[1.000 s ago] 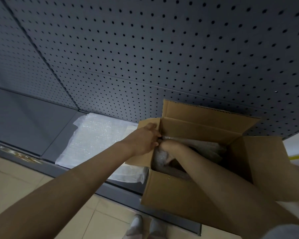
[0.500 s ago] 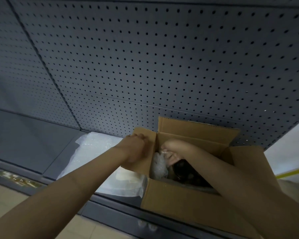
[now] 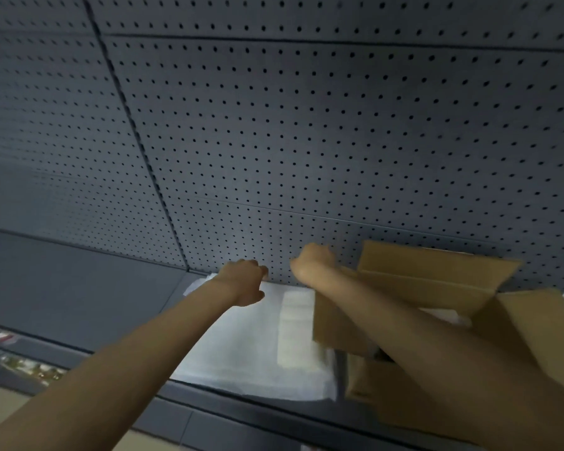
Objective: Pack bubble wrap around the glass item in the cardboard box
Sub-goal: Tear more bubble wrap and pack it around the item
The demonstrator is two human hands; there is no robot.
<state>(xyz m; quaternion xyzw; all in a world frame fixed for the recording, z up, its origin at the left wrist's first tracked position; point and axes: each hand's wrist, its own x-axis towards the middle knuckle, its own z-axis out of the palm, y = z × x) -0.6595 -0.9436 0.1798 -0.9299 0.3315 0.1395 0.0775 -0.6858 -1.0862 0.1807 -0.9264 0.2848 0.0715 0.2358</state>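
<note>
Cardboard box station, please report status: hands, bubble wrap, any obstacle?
Left hand and right hand both out of the cardboard box, above the bubble wrap stack; grip unclear, blurred. Glass item not visible. No obstacle seen.

cardboard box (image 3: pixel 414 288) – brown, flaps up, just right of both hands | bubble wrap (image 3: pixel 254 346) – white sheets lying flat under them, kinda blurry

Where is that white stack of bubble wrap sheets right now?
In the head view, the white stack of bubble wrap sheets lies on the dark grey shelf, left of the brown cardboard box, beneath both forearms.
</note>
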